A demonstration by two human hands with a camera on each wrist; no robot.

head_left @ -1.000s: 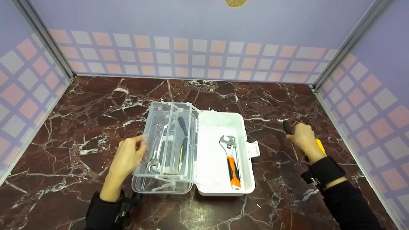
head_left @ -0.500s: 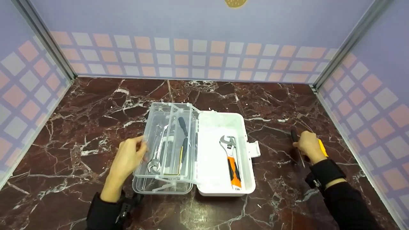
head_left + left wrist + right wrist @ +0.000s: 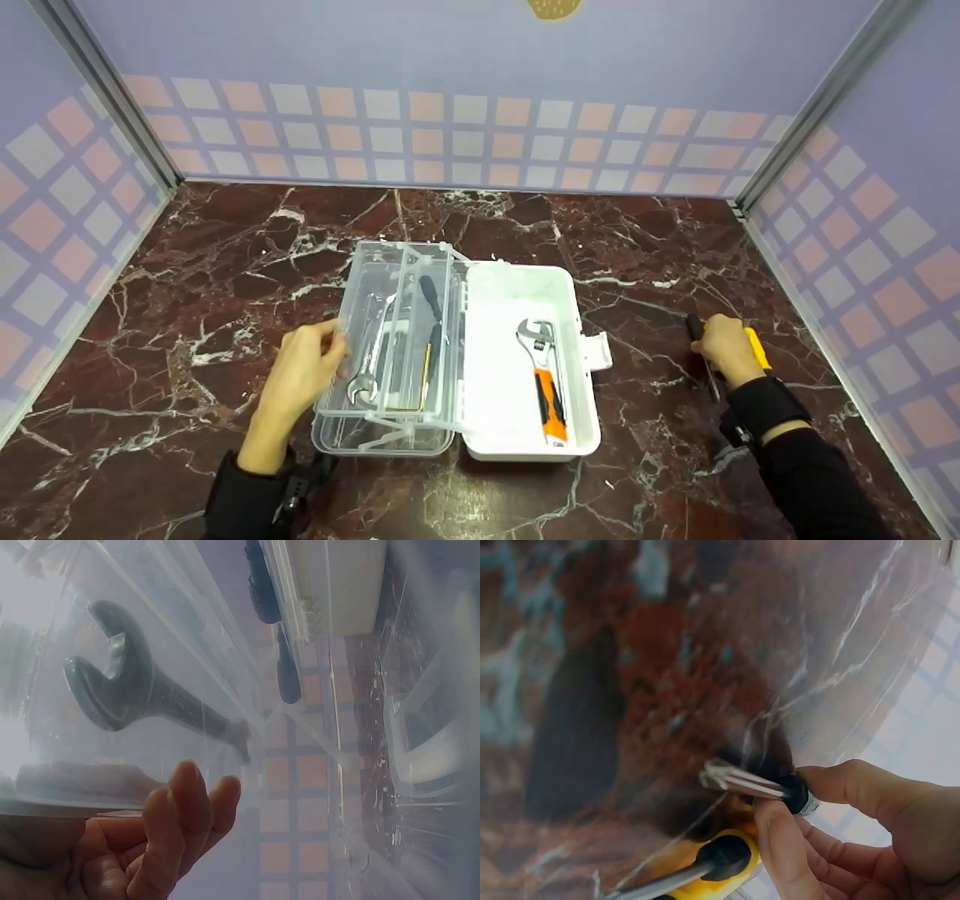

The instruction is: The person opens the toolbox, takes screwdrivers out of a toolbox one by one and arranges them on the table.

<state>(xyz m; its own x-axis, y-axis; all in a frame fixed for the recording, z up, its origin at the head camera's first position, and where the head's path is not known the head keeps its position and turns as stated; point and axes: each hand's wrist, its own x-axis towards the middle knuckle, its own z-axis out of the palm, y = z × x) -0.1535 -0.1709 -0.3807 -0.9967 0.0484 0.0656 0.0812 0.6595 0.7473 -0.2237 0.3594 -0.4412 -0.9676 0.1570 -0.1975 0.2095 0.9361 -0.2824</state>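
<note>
My left hand (image 3: 304, 367) holds the left edge of a clear plastic tray (image 3: 349, 300) with bent fingers; in the left wrist view the fingertips (image 3: 191, 799) lie against the plastic. An open-end wrench (image 3: 363, 386), a gold-coloured hex key (image 3: 426, 367) and dark-handled tools show through it. At the right, my right hand (image 3: 726, 346) pinches a screwdriver (image 3: 799, 793) by its black handle, between thumb and fingers. Beside and partly behind that hand is a yellow-and-black-handled screwdriver (image 3: 724, 859), its metal shaft pointing away from the fingers in the right wrist view.
The white toolbox (image 3: 587, 442) stands unfolded mid-table, its latch (image 3: 598, 351) sticking out on the right. Inside lie an orange-and-black adjustable wrench (image 3: 550, 397) and a thin metal rod. Patterned panels (image 3: 465, 135) wall the marbled table (image 3: 637, 247) at the back and sides.
My right hand has moved a little right and nearer to me, with the black-handled screwdriver, and now overlaps the yellow handle. My left hand stays at the tray's edge.
</note>
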